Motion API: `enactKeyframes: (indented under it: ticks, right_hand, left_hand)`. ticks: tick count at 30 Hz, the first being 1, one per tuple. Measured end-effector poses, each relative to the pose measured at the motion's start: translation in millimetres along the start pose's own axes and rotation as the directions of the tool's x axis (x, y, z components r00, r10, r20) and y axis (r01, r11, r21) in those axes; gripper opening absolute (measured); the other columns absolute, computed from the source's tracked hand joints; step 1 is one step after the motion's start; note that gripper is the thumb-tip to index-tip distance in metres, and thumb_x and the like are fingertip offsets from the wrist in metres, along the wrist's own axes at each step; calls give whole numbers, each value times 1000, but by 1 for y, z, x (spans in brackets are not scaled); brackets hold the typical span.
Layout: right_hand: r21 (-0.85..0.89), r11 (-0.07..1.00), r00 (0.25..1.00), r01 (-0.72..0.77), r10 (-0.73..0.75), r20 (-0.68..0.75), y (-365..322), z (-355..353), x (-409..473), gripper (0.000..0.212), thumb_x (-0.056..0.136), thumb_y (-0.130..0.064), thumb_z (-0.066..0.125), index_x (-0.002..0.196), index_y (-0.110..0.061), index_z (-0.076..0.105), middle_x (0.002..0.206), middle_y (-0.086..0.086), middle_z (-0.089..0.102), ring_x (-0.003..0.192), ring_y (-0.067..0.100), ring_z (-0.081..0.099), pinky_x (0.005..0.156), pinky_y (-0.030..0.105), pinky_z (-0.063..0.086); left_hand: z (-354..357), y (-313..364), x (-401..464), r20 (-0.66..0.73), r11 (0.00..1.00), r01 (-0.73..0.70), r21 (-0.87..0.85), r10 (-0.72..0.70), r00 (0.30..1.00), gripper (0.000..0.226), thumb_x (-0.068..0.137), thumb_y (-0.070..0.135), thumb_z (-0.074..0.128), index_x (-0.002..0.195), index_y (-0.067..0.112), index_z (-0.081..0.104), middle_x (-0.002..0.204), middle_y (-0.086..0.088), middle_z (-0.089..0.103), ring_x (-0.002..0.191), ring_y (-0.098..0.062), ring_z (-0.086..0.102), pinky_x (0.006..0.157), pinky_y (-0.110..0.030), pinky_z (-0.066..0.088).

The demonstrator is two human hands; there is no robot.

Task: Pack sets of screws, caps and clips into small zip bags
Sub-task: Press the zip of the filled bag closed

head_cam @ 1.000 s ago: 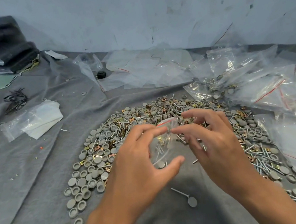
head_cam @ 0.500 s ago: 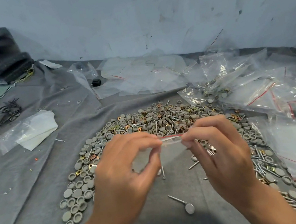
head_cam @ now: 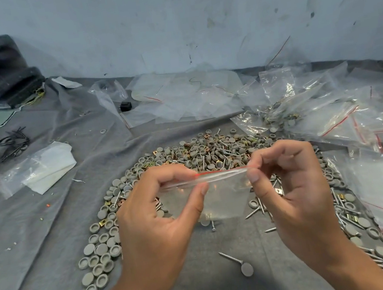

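Above the heap of caps (head_cam: 116, 245), left hand (head_cam: 158, 226) and right hand (head_cam: 297, 193) pinch the zip bag (head_cam: 223, 197) stretched between them.

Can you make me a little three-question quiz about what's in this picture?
1. True or false: both hands pinch the top edge of the small zip bag.
2. What colour is the line along the bag's zip? A) blue B) red C) green
3. Fill in: the single screw nearest the camera lies beside one grey ____.

Key:
1. True: the left hand and the right hand each pinch one end of the zip strip.
2. B, red.
3. Cap.
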State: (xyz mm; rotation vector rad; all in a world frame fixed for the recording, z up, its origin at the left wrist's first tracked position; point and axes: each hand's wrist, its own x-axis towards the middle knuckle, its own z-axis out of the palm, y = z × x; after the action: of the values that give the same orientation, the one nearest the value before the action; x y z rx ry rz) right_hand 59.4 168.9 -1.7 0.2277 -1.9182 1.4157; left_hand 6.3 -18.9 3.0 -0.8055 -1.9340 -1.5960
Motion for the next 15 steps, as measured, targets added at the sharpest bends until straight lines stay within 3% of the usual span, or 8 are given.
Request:
enactKeyframes:
  ticks: [3,8,15]
  right_hand:
    - [48,999,1000,8,-8,7,-5,-1,1,24,94,-30,66,111,-41,52,97,-4,65,87,21,62,79,26,49]
    - [158,987,999,-23,17,38,-14,3,0,36,93,-36,71,122,-34,51,102,1,71,95,20,66,84,29,51]
    - [223,971,996,-87,93,-14,-17,7,-3,27,90,-40,73,108,-37,53,100,5,71,90,19,66,81,26,54]
  left_hand:
    - [0,4,0,-10,991,35,-133,-37,999,29,86,28,78,106,40,61,99,10,72,93,-20,71,83,-30,54]
    - [1,10,3,4,947,83,-309,-86,996,33,82,23,80,104,34,58,92,8,73,88,-16,72,82,-23,54]
    - [4,15,2,51,903,198,-382,-194,980,35,78,26,81,102,35,58,89,1,75,87,-12,73,79,-18,54]
